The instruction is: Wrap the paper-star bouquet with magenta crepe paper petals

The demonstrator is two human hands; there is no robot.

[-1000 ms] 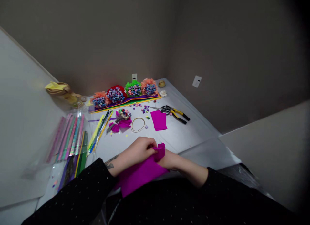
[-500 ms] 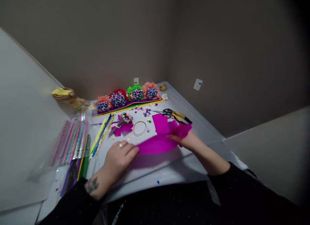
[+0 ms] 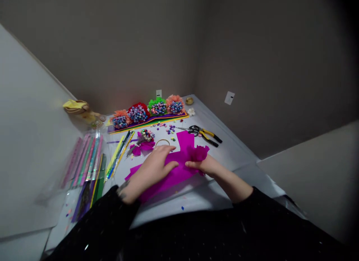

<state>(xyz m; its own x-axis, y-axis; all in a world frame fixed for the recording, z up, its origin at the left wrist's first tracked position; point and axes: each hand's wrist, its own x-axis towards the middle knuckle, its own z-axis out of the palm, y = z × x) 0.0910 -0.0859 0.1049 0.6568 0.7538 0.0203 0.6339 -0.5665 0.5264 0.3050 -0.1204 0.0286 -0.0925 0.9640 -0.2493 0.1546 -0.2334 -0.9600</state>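
A long sheet of magenta crepe paper lies across the white table in front of me. My left hand rests flat on its middle, fingers stretched out and pressing it down. My right hand pinches the gathered, ruffled right end of the sheet, fingers closed on it. A smaller magenta paper piece lies just beyond the hands.
Scissors and yellow-handled pliers lie at the right. A thin ring and a small bead bouquet sit behind my left hand. Finished paper bouquets line the back wall. Shiny paper strips lie at the left.
The sheet was stretched out wide between my hands half a second ago. Both hands have come together: the left slid right onto the paper's middle, the right drew its bunched end inward.
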